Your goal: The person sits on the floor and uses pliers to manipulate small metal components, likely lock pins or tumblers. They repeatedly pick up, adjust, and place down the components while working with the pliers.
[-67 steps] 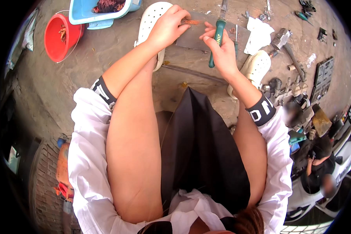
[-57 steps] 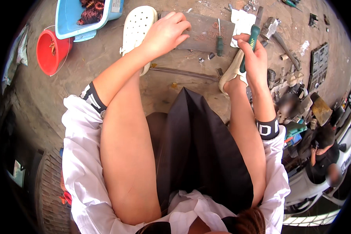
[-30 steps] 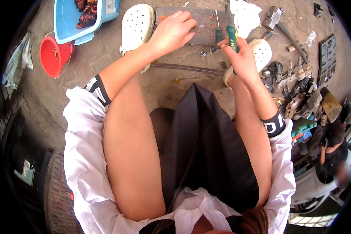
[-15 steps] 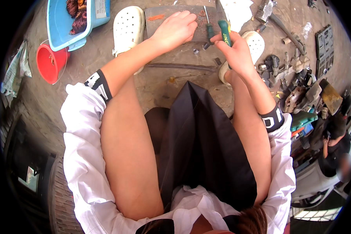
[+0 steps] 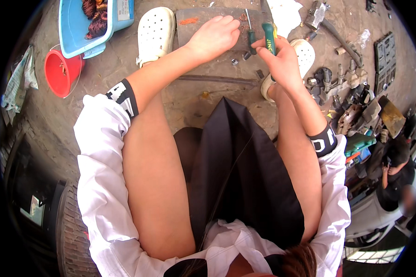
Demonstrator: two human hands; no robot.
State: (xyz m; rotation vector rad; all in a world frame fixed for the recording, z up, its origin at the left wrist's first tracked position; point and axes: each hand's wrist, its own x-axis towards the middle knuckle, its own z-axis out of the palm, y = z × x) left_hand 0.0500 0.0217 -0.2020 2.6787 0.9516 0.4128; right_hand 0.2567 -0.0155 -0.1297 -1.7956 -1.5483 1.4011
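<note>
My left hand (image 5: 217,33) is over the dark metal plate (image 5: 203,46) between my white clogs, fingers curled together; whatever is under them is hidden. Just left of it, orange copper wire strands (image 5: 188,21) lie on the plate. My right hand (image 5: 277,60) grips a green-handled tool (image 5: 269,33) with a flat metal blade, pointing away from me. A slim green-handled screwdriver (image 5: 251,39) lies beside it, left of my right fingers, near scattered small copper bits (image 5: 243,17). A white cloth or paper (image 5: 286,14) lies behind the right hand.
At left are a blue basin (image 5: 81,41) with dark copper coils and a red bucket (image 5: 58,74). At right lie a hammer (image 5: 318,14), metal parts (image 5: 342,83), a black tool case (image 5: 384,62). A person (image 5: 395,171) works beside a white car (image 5: 365,233) at lower right.
The copper strands that my left hand held now lie on the plate; that hand has shifted rightward lately. My right hand, still holding the tool, moved right, then back left.
</note>
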